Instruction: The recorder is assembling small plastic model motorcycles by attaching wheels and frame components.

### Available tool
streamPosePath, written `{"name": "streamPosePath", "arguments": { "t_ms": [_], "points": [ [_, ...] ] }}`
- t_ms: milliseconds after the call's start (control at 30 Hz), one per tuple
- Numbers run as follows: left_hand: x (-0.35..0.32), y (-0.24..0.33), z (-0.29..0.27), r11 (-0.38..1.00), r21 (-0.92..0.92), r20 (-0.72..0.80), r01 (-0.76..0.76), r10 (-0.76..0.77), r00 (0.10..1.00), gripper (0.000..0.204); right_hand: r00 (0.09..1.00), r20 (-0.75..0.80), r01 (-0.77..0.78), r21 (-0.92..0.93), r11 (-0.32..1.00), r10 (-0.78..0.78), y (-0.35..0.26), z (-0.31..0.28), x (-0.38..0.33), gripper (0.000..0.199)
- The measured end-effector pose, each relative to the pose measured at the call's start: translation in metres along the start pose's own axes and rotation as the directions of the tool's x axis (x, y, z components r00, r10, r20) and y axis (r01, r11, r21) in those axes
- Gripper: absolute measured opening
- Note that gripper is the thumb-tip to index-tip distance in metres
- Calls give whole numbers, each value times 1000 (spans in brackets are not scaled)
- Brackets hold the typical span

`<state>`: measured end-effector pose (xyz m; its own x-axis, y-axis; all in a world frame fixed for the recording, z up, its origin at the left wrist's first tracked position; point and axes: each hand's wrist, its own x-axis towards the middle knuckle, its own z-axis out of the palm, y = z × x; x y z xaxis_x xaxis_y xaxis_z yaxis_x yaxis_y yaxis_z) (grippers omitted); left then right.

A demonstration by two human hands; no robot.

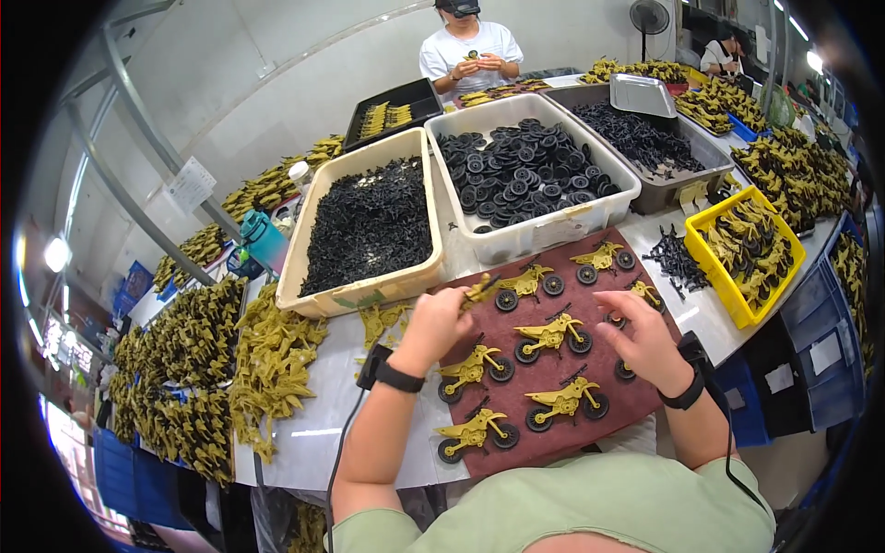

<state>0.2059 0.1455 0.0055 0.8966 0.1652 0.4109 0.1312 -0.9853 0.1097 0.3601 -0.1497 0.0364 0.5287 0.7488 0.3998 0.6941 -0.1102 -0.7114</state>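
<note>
My left hand (437,324) is closed on a small yellow toy motorcycle body (479,291), raised above the left edge of a dark red mat (502,405). Part of that piece is hidden by the fingers. Over the mat's right side hovers my right hand (643,339), its thumb and fingers apart, partly covering toy motorcycles beneath it. Several yellow toy motorcycles with black wheels lie in rows on the mat, among them one in the middle (553,335) and one nearer me (566,400).
Beyond the mat stand a cream bin of small black parts (373,217) and a white bin of black wheels (535,170). A yellow crate (749,249) of assembled motorcycles sits right. Loose yellow bodies (272,359) are heaped left, near a teal bottle (264,240). A co-worker (472,51) sits opposite.
</note>
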Motion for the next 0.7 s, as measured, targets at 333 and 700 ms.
{"name": "streamPosePath", "arguments": {
  "t_ms": [333,700],
  "points": [
    [-26,112,-51,809,-586,104,-46,132,986,38,979,198,-45,463,885,-54,-23,30,-3,42],
    [-39,137,-68,836,-545,-86,-68,25,996,33,986,53,119,435,893,-158,-40,32,-16,35]
  ]
}}
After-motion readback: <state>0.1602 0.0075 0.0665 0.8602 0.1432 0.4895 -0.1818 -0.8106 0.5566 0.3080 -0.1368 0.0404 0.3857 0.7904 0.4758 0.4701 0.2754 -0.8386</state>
